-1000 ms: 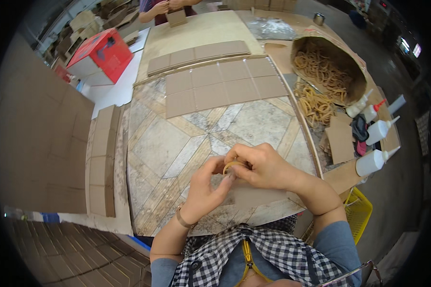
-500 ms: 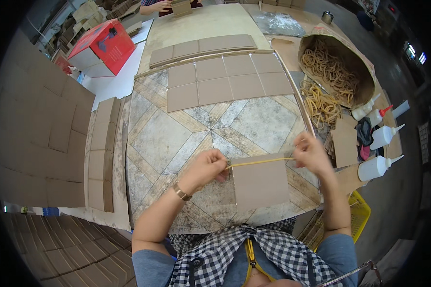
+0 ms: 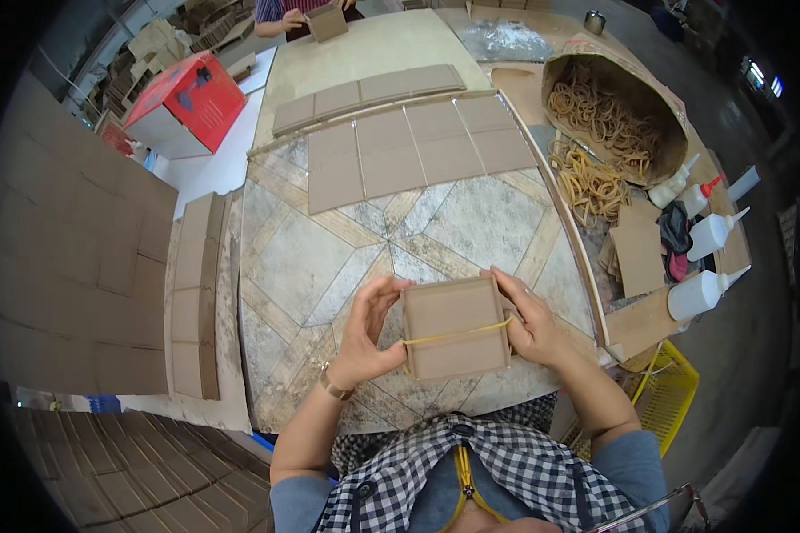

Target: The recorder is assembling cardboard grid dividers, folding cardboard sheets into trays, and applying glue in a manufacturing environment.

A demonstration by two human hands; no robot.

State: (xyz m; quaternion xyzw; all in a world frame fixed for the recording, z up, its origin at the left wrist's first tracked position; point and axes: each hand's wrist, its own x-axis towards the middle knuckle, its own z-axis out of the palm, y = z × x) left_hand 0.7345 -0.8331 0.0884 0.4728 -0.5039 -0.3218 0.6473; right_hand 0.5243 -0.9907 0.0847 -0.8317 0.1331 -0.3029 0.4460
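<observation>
A shallow square tray of brown cardboard [image 3: 456, 306] with a raised rim is held up between my two hands, above the near part of the patterned tabletop [image 3: 316, 298]. Round the tray runs a yellow rubber band [image 3: 458, 334], stretched across its face. My left hand [image 3: 369, 336] grips the tray's left side, thumb near the band and fingers toward the upper corner. On the opposite side, my right hand [image 3: 533, 322] clasps the edge, its index finger along the upper right corner. Fingertips behind the tray are partly hidden.
Cardboard squares [image 3: 387, 160] lie in rows beyond my hands. A paper sack [image 3: 676, 133] of rubber bands and several white glue bottles [image 3: 695, 295] stand at right. Stacked cardboard [image 3: 196, 302] lines the left. Across the table, another person's hand [image 3: 293, 19] holds a cardboard piece.
My hands were stretching the rubber band over the cardboard square lying on the table. Now the band sits round it, and the piece is lifted and tilted in both hands, its rimmed side showing.
</observation>
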